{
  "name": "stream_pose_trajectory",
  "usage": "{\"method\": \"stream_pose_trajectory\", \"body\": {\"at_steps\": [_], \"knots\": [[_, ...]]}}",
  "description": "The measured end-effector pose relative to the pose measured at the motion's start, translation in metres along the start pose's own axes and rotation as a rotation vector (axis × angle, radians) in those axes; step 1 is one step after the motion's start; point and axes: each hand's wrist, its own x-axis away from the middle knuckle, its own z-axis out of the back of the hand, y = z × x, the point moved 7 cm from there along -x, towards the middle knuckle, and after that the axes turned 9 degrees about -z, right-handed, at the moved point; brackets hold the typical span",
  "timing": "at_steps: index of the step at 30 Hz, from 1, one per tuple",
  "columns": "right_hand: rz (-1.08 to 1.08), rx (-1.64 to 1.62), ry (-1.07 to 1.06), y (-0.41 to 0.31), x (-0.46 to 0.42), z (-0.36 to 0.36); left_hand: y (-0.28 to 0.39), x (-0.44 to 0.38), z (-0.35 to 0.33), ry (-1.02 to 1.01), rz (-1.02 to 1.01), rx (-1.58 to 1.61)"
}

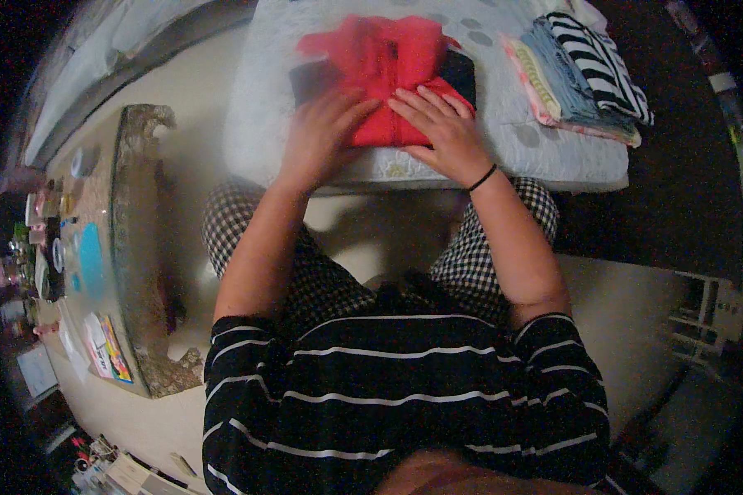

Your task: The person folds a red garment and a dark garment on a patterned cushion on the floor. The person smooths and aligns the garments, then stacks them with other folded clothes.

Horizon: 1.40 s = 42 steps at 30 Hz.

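Note:
A red garment with dark parts (pixel 402 124) lies partly folded on a pale patterned mattress (pixel 569 167). What looks like a zip or seam runs down its middle. My left hand (pixel 331 127), blurred, rests at its near left part with the palm down. My right hand (pixel 439 127) lies palm down on the near right part, fingers spread, a dark band at the wrist. Neither hand visibly grips the cloth. A stack of folded clothes (pixel 569 74) sits right of the garment, a black and white striped piece (pixel 594 62) on top.
At the left stands a carved wooden table (pixel 117 247) with a turquoise item (pixel 91 260) and printed papers (pixel 108 346). A cushioned seat (pixel 130 43) is at the upper left. My knees in checked trousers are against the mattress's near edge.

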Motion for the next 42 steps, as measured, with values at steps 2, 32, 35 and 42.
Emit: {"method": "stream_pose_trajectory", "body": {"at_steps": [2,32,35,42], "knots": [[-0.003,-0.008,0.008,0.001,0.0,-0.001,-0.003,-0.001,0.0,0.031,-0.001,-0.003],[-0.073,-0.104,0.218,0.041,-0.061,-0.005,-0.078,-0.002,0.0,0.432,0.321,0.348],[-0.178,-0.242,0.277,0.073,-0.055,-0.005,-0.096,-0.002,-0.003,0.329,0.613,0.614],[-0.699,-0.871,0.137,0.163,-0.046,-0.04,-0.129,-0.016,-0.018,0.302,0.761,1.096]]}}
